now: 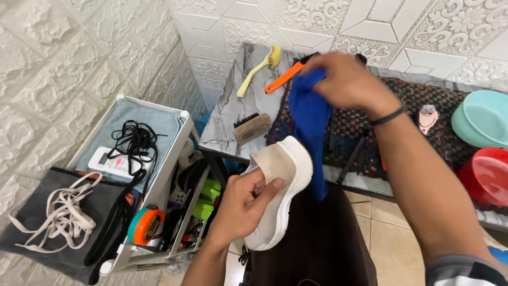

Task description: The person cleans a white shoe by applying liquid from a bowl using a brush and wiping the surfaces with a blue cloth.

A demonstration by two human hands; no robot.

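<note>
My left hand (242, 204) grips a beige and white shoe (279, 185) by its heel end, sole side turned to the right, over my lap. Above it, my right hand (346, 80) holds a blue cloth (308, 124) that hangs down and touches the shoe's upper edge. A dark band circles my right wrist.
A marble-patterned table (233, 114) carries a brown bristle brush (252, 127), a yellow brush (259, 69), an orange-handled tool (283, 79), a woven mat (418, 100), a teal bowl (481, 119) and a red bowl (488, 175). At left, a white cart (174, 153) holds black laces, a remote and a tape measure (145, 225). White laces (61, 212) lie on a grey cloth.
</note>
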